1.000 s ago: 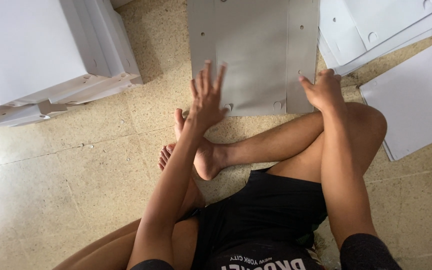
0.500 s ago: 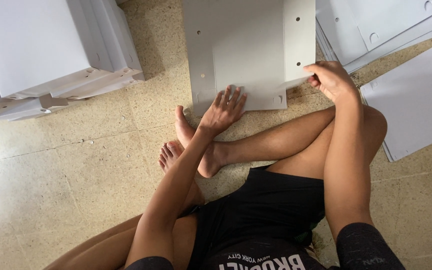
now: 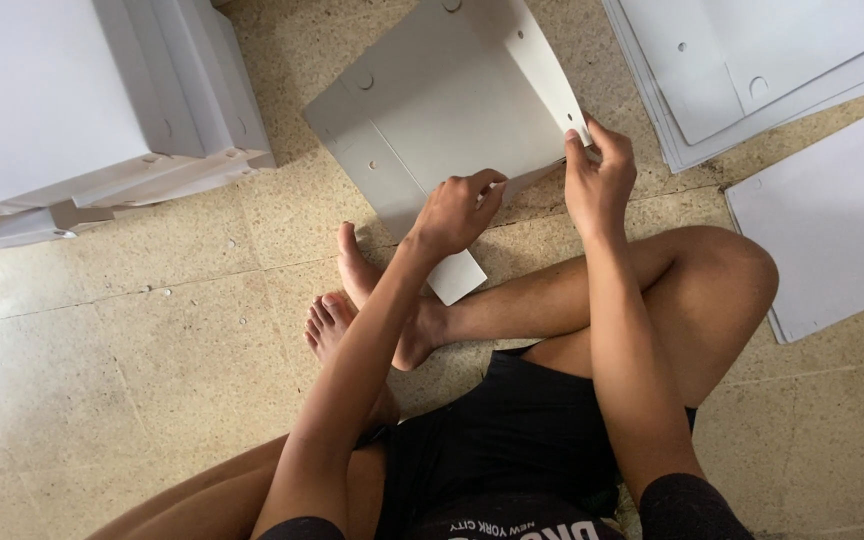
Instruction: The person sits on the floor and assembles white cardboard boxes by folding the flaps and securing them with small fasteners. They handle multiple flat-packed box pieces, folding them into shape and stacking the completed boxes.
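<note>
I sit cross-legged on the floor with a flat white cardboard box blank [image 3: 442, 110] in front of me, turned at an angle and partly lifted. My left hand [image 3: 455, 212] grips its near edge, fingers curled over a flap. My right hand [image 3: 597, 172] pinches the side flap of the blank, which is bent upward along a crease. Small round holes dot the cardboard. A corner flap hangs down near my foot.
A stack of folded white boxes [image 3: 82, 110] stands at the left. More flat white blanks [image 3: 752, 70] lie piled at the top right, and a single sheet [image 3: 832, 230] lies at the right beside my knee. The floor is speckled beige tile.
The blank lay flat and farther away; both hands reached it, drew it closer and turned it. Now the left hand grips its near edge and the right hand folds a side flap up.
</note>
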